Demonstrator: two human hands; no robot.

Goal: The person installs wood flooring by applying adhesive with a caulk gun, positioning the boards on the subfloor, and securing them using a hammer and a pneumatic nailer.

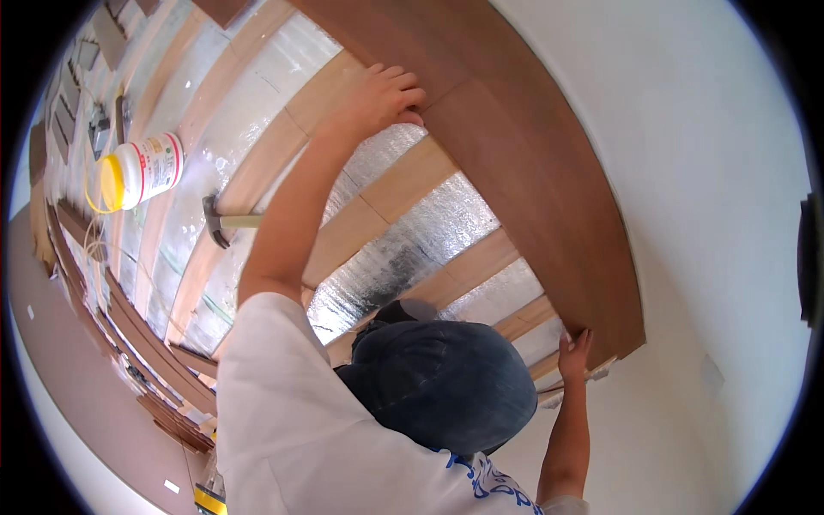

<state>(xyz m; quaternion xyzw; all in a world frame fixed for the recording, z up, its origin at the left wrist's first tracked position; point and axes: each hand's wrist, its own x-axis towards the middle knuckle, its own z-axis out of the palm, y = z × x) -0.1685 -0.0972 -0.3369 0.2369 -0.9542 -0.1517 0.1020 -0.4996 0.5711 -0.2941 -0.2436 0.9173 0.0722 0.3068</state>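
My left hand [388, 101] has its fingers curled over the near edge of a long brown floorboard [515, 172]. Near the lower right end of the boards, my right hand [575, 354] grips the same edge, its fingers partly hidden. The brown boards lie side by side along the white wall, across pale wooden battens [378, 206]. Silver foil [403, 249] shows between the battens. Left of my left forearm lies a hammer [219, 221], its dark head on a batten and part of its light handle hidden by my arm.
A white bucket with a yellow lid [142, 173] lies tipped at the left. Several loose brown boards [159, 343] are stacked beyond it, with scraps [107, 39] at the upper left. The white wall [687, 129] bounds the right side. My bent denim knee [446, 378] is below.
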